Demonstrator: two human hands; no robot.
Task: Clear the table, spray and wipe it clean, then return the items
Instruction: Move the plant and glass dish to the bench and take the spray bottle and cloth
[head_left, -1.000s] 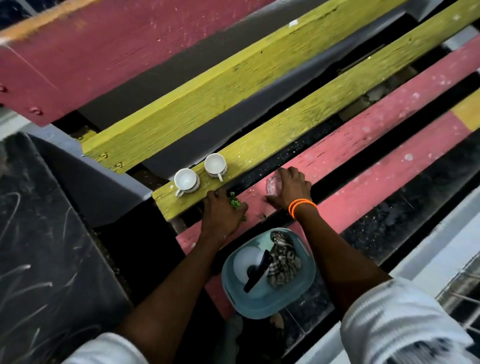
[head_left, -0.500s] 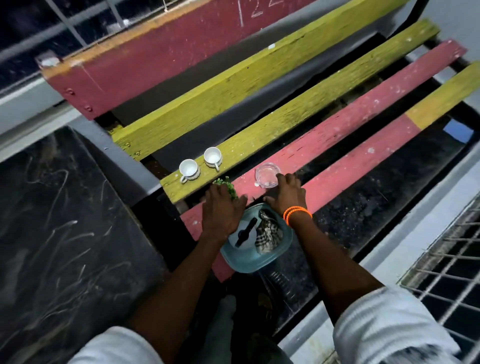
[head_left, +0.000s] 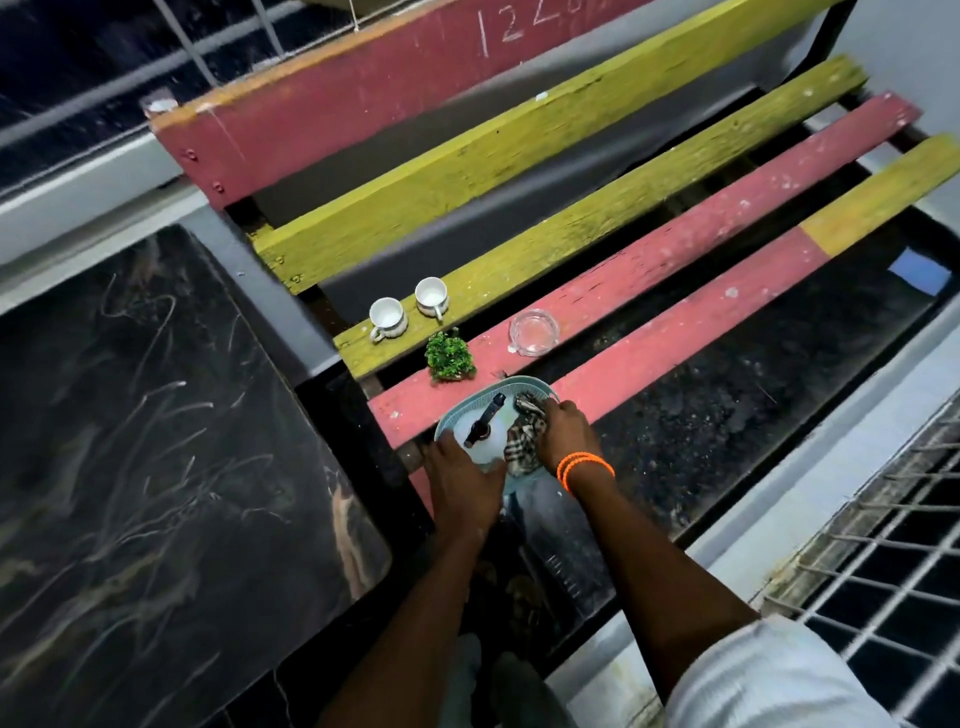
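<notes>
A light blue basket (head_left: 520, 383) sits on the near red slat of a painted bench (head_left: 675, 257). In it lie a white spray bottle (head_left: 491, 435) with a black nozzle and a checked cloth (head_left: 523, 446). My left hand (head_left: 464, 488) is closed over the bottle's near end. My right hand (head_left: 563, 434) grips the cloth. Beyond the basket stand a small green plant (head_left: 449, 356) and a clear glass ashtray (head_left: 534, 332) on the red slat. Two white cups (head_left: 387, 317) (head_left: 432, 296) sit on the yellow slat.
A black marbled table top (head_left: 156, 441) fills the left side. The bench has wide gaps between its slats. A wire grate (head_left: 883, 545) lies at the lower right, past a pale ledge. My feet are below the basket.
My left hand has let go of the plant and my right hand the ashtray. Both hands have drawn back into the basket, onto the bottle and the cloth. The view has pulled back.
</notes>
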